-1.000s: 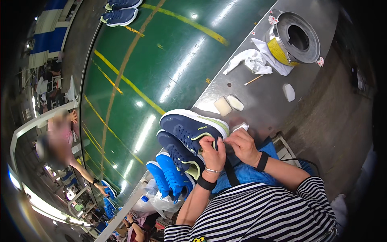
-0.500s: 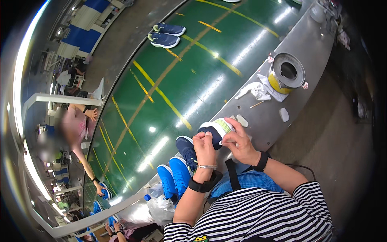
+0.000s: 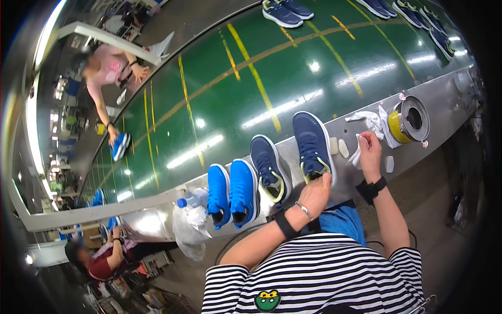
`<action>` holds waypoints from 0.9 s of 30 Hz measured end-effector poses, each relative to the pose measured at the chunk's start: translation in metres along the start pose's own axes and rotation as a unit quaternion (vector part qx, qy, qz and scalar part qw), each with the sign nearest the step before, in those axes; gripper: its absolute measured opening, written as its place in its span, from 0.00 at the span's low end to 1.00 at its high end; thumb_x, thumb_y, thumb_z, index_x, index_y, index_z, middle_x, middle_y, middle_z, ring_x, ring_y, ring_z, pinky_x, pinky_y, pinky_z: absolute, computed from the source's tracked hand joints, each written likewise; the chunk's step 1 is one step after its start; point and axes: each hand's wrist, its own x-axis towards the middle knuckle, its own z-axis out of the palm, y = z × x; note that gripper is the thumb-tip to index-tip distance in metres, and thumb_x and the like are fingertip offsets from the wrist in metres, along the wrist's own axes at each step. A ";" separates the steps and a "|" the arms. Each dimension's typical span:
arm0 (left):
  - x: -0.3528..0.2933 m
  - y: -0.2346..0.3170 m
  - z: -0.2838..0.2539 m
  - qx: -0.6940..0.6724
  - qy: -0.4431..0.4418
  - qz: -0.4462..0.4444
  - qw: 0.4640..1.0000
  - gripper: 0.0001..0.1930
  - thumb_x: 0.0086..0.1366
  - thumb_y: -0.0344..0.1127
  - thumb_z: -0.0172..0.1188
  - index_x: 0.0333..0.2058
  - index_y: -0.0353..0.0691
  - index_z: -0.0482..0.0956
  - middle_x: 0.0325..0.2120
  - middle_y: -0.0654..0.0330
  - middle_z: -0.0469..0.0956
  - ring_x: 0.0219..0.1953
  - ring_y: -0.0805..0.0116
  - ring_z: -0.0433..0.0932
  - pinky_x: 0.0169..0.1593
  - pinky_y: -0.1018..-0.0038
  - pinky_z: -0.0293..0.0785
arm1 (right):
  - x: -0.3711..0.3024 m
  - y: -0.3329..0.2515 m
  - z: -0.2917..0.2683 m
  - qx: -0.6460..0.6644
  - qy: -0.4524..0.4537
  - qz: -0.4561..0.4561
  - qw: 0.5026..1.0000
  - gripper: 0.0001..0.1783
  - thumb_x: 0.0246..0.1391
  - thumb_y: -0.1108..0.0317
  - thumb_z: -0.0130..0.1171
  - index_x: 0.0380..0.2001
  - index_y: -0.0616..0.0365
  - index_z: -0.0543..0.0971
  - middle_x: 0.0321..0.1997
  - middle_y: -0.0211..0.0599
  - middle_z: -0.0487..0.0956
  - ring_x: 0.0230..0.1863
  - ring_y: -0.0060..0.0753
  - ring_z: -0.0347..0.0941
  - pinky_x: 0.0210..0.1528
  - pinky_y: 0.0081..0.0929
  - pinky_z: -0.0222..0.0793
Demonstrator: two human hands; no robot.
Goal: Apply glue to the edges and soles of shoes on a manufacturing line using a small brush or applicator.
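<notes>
My left hand point(image 3: 315, 195) grips a navy sneaker point(image 3: 307, 133) by its heel; the shoe stands sole down on the metal ledge with its toe toward the belt. Its mate, a navy sneaker with pale green lining point(image 3: 264, 157), stands just left, and farther left are two bright blue sneakers point(image 3: 243, 183). Over the ledge, my right hand point(image 3: 371, 152) pinches a white cloth point(image 3: 356, 156). Close to it lie pale oblong blocks point(image 3: 343, 148) and a crumpled white rag point(image 3: 368, 120). A round can with a yellow band point(image 3: 396, 127) stands to their right.
The green conveyor belt point(image 3: 219, 115) runs beyond the metal ledge point(image 3: 361, 183), carrying navy shoes point(image 3: 285, 13). Across it, a co-worker in pink point(image 3: 107, 68) touches a blue shoe point(image 3: 120, 146). A clear plastic bag point(image 3: 189, 222), a white frame point(image 3: 104, 220) and another person point(image 3: 104, 261) are at left.
The navy sneaker has gone from between both hands to standing on the ledge under my left hand. My right hand has moved right, to the white cloth. The view has turned.
</notes>
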 end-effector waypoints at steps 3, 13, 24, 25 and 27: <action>-0.012 -0.029 0.015 0.169 -0.064 -0.009 0.983 0.12 0.50 0.29 0.52 0.33 0.37 0.63 0.24 0.53 0.71 0.32 0.55 0.72 0.35 0.65 0.67 | 0.005 0.033 -0.009 -0.203 -0.068 -0.117 0.970 0.12 0.46 0.74 0.49 0.37 0.60 0.70 0.35 0.42 0.70 0.38 0.37 0.66 0.43 0.28 0.60; -0.100 -0.086 -0.039 -0.157 0.318 -0.305 0.884 0.15 0.55 0.28 0.47 0.43 0.31 0.63 0.35 0.52 0.68 0.37 0.62 0.68 0.39 0.73 0.66 | -0.076 -0.081 0.038 -0.168 -0.408 -0.291 0.849 0.30 0.36 0.69 0.60 0.47 0.55 0.67 0.34 0.38 0.71 0.38 0.41 0.66 0.44 0.34 0.60; -0.091 -0.082 -0.048 -0.542 0.127 -0.392 0.732 0.25 0.60 0.44 0.46 0.53 0.37 0.59 0.43 0.57 0.67 0.42 0.70 0.68 0.42 0.73 0.68 | -0.050 -0.089 0.088 -0.361 -0.516 -0.241 0.739 0.27 0.30 0.46 0.63 0.32 0.52 0.75 0.25 0.48 0.74 0.31 0.48 0.71 0.33 0.40 0.64; -0.099 -0.083 -0.051 -0.523 0.133 -0.374 0.754 0.24 0.60 0.42 0.47 0.52 0.36 0.60 0.44 0.57 0.67 0.42 0.70 0.68 0.41 0.73 0.68 | -0.030 -0.103 0.083 -0.350 -0.518 -0.223 0.748 0.30 0.31 0.44 0.62 0.35 0.55 0.75 0.28 0.48 0.75 0.34 0.47 0.71 0.36 0.37 0.65; -0.119 -0.088 -0.052 -0.440 0.157 -0.333 0.819 0.21 0.60 0.38 0.48 0.51 0.35 0.61 0.43 0.58 0.68 0.41 0.69 0.69 0.41 0.75 0.69 | 0.017 -0.133 0.080 -0.331 -0.549 -0.178 0.747 0.36 0.31 0.40 0.61 0.39 0.58 0.74 0.32 0.51 0.75 0.37 0.48 0.71 0.42 0.34 0.65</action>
